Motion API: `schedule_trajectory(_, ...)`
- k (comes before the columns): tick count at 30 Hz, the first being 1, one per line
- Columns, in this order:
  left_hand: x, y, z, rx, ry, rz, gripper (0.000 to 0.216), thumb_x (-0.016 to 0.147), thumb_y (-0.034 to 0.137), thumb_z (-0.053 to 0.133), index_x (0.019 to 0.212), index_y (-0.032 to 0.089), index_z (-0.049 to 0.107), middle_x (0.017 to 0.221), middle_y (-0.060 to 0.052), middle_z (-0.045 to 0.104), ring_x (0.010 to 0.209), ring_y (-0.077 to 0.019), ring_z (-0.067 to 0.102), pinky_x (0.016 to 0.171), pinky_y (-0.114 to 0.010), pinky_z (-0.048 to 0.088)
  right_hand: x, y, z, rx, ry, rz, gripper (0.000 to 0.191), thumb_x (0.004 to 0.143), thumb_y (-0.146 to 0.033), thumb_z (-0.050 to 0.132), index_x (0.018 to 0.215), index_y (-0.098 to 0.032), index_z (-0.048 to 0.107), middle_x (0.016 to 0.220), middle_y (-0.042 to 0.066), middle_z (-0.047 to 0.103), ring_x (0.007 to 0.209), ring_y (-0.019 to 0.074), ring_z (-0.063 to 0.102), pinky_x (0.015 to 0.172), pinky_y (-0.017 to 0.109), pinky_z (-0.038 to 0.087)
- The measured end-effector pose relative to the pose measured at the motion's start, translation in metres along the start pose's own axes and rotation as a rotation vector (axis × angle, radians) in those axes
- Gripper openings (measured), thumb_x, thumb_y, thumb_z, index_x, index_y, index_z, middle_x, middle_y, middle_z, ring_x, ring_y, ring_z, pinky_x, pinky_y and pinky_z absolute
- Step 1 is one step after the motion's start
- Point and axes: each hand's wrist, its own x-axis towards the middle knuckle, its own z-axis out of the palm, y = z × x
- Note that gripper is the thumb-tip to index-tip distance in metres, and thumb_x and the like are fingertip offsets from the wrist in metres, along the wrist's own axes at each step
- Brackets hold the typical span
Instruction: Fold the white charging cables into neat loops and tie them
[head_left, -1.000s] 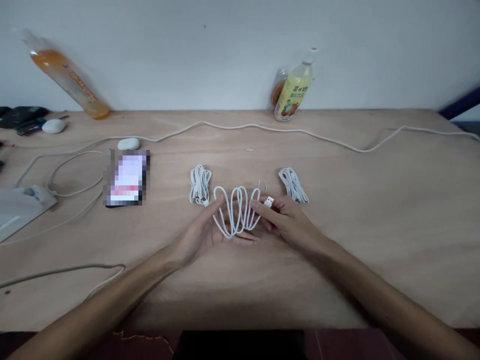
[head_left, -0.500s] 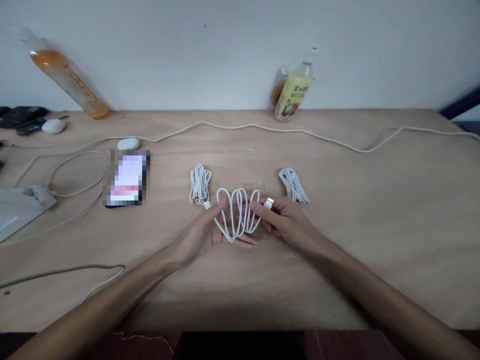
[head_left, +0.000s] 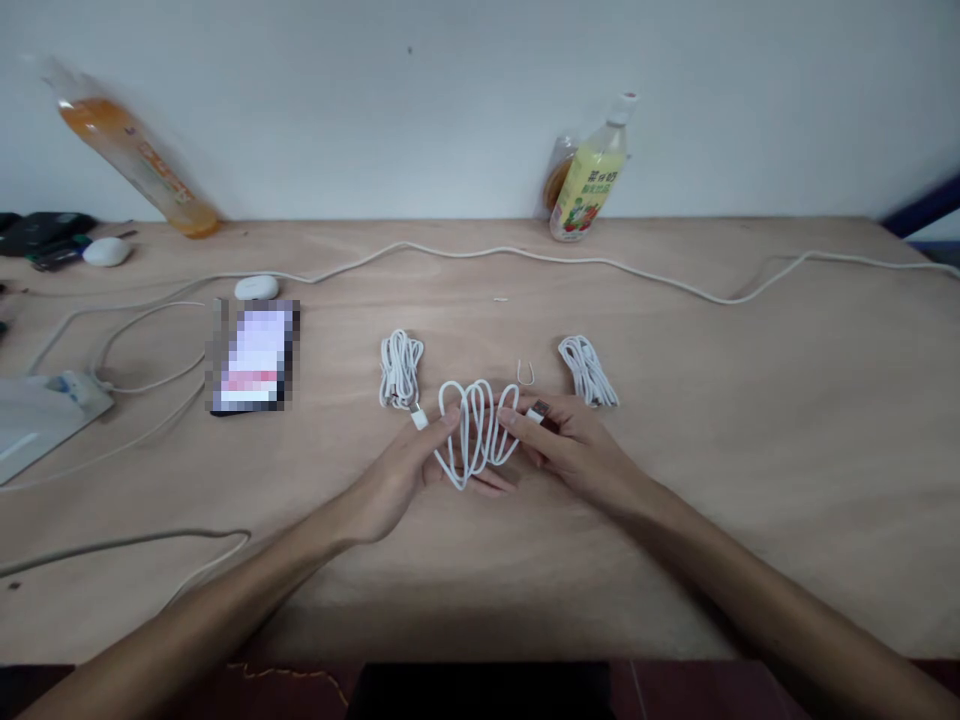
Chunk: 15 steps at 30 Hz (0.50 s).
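The looped cable (head_left: 477, 428) was plain white, and so were the left bundle (head_left: 400, 368), the right bundle (head_left: 587, 368) and the long cord (head_left: 465, 251). The bench (head_left: 712, 430) was pale tan wood with faint grain. The upright bottle (head_left: 590, 178) showed yellow-green with a red-marked label; the leaning bottle (head_left: 136, 157) was orange.

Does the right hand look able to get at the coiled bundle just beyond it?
Likely yes: the coiled bundle lies just past the right hand, nothing between them, but it is busy pinching the looped cable.
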Motion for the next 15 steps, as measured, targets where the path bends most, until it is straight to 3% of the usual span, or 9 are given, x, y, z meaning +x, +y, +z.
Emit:
schedule_trajectory(8, -0.0008, -0.0013, -0.0023, 0.024, 0.012, -0.004, 0.060, 0.105, 0.056, 0.064, 0.154, 0.021, 0.063, 0.135, -0.019, 0.077, 0.115, -0.0377, 0.078, 0.101, -0.054, 0.063, -0.0011, -0.0017, 0.0001, -0.021, 0.006, 0.001, 0.039, 0.105, -0.047, 0.064, 0.074, -0.025, 0.064, 0.065, -0.005, 0.047, 0.062, 0.0154, 0.043, 0.063, 0.031, 0.038)
schedule_trajectory(15, -0.0007, -0.0004, -0.0019, 0.010, 0.001, -0.023, 0.062, 0.106, 0.056, 0.062, 0.155, 0.019, 0.061, 0.130, -0.020, 0.079, 0.111, -0.0376, 0.079, 0.101, -0.054, 0.062, -0.0011, 0.0008, 0.0027, -0.018, 0.011, 0.005, 0.039, 0.106, -0.048, 0.064, 0.078, -0.022, 0.067, 0.080, 0.000, 0.061, 0.075, 0.0167, 0.054, 0.075, 0.032, 0.044)
